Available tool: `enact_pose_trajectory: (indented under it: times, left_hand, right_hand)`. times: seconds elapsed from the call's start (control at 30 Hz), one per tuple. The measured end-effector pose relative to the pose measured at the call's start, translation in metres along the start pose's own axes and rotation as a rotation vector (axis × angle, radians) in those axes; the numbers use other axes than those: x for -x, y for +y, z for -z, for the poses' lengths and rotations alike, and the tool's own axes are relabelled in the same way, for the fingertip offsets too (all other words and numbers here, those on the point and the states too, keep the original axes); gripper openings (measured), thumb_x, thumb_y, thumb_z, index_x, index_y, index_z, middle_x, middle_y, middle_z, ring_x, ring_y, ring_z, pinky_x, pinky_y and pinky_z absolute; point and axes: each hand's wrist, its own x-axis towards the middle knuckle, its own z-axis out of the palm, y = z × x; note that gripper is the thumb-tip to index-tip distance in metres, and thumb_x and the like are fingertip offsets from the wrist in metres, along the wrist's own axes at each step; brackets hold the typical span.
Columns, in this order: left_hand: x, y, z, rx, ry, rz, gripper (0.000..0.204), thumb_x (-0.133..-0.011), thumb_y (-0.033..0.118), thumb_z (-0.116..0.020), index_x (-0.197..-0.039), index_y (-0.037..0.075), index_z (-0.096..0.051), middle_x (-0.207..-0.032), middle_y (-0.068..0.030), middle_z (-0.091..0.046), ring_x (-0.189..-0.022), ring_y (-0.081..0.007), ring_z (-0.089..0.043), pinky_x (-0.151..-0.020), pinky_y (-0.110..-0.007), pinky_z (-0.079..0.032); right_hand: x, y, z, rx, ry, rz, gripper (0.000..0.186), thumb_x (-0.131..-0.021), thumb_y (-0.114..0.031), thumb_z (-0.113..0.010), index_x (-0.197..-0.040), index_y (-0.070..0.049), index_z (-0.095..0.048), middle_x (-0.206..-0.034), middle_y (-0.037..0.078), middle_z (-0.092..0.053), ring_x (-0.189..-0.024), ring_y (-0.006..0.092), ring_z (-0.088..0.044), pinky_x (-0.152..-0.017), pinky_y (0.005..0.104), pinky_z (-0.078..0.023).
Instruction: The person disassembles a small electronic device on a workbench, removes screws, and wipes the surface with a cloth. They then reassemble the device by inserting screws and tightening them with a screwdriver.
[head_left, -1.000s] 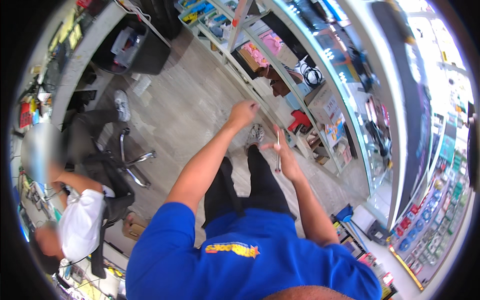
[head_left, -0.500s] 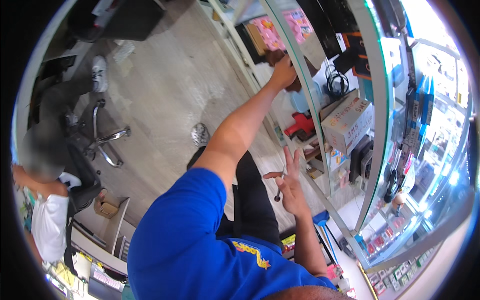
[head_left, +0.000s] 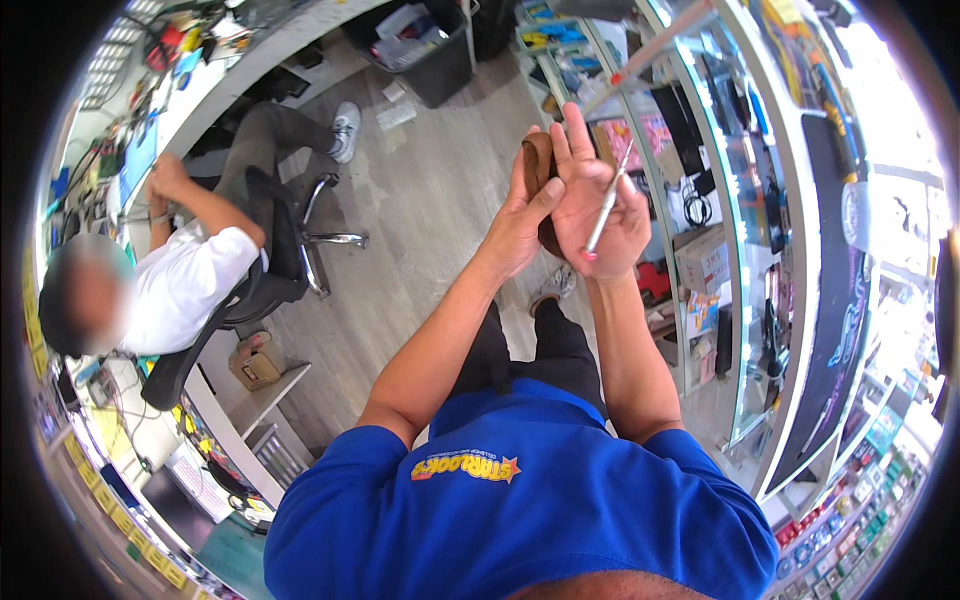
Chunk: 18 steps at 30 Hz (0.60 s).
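Note:
My left hand (head_left: 516, 228) is closed round a coiled brown leather-like strap (head_left: 538, 160), its thumb lying over toward my other hand. Part of the strap passes behind the fingers, so its full length is hidden. Close beside it, my right hand (head_left: 597, 222) is turned palm up. A slim silver screwdriver-like tool (head_left: 606, 213) lies across that palm, its thin tip pointing away and its pinkish end near the wrist. The thumb and some fingers curl over the tool, while other fingers stretch out against the strap.
Glass shelves (head_left: 735, 250) with boxes and cables stand to my right. A seated person (head_left: 200, 270) in a white shirt works at a cluttered bench on the left, on a black swivel chair (head_left: 275, 245). A black bin (head_left: 440, 70) stands ahead on the wood-look floor (head_left: 420, 190).
My left hand has come back from the shelf with the brown strap. My right hand has risen beside it, still holding the slim tool. My view has turned toward the right.

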Motion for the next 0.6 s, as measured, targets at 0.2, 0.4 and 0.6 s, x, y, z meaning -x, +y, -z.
enact_pose_trajectory:
  times: [0.2, 0.4, 0.6]
  left_hand:
    - [0.017, 0.114, -0.004, 0.0, -0.134, -0.241, 0.067, -0.114, 0.047, -0.048, -0.161, -0.001, -0.044, -0.179, -0.0078, -0.018, -0.163, -0.0229, -0.02, -0.133, -0.041, -0.018]
    - [0.029, 0.128, -0.055, -0.146, -0.064, -0.32, 0.072, -0.111, 0.024, -0.06, -0.17, 0.004, -0.025, -0.177, -0.0116, -0.019, -0.163, -0.0245, -0.018, -0.131, -0.041, -0.02]
    - [0.012, 0.162, -0.055, -0.106, -0.001, -0.321, 0.037, -0.111, 0.03, -0.063, -0.14, 0.008, -0.057, -0.132, -0.0033, -0.065, -0.126, -0.0153, -0.06, -0.107, -0.033, -0.049]
  right_hand:
    - [-0.043, -0.04, -0.067, -0.238, -0.129, -0.018, 0.046, -0.108, -0.047, -0.045, -0.122, -0.021, -0.08, -0.179, 0.013, -0.022, -0.162, 0.0377, -0.023, -0.127, 0.0632, -0.024]
    - [-0.064, -0.031, -0.119, -0.055, -0.386, 0.004, 0.059, -0.107, -0.039, -0.037, -0.133, 0.0, -0.073, -0.18, 0.014, -0.018, -0.165, 0.0283, -0.016, -0.134, 0.0442, -0.012]
    - [-0.061, -0.032, -0.153, -0.118, -0.344, 0.011, 0.046, -0.106, -0.045, -0.047, -0.126, -0.021, -0.081, -0.181, 0.014, -0.013, -0.165, 0.0292, -0.017, -0.132, 0.0483, -0.01]
